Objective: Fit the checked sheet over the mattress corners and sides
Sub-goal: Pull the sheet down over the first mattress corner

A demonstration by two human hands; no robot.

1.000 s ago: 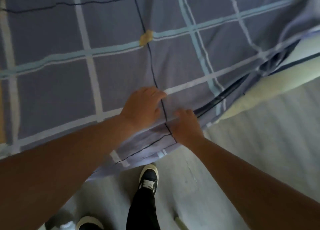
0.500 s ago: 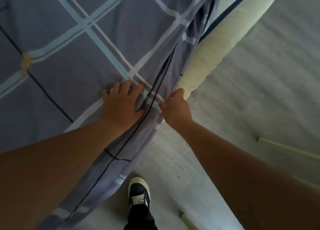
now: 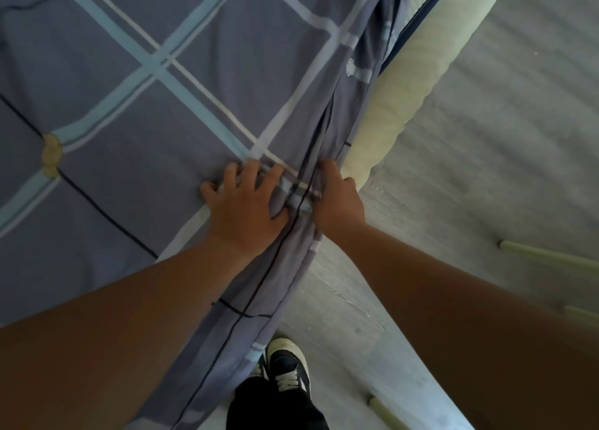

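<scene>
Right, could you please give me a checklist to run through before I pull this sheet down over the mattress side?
1. Grip of the right hand on the bunched sheet edge: ok.
2. Press of the left hand on the sheet top: ok; whether it also pinches fabric, cannot tell.
3. Cover over the mattress side beyond the hands: not ok, it is bare.
4. Smooth top: ok, only light wrinkles.
5. Hem tucked under near the shoe: cannot tell.
6. Footing apart from the sticks on the floor: ok.
</scene>
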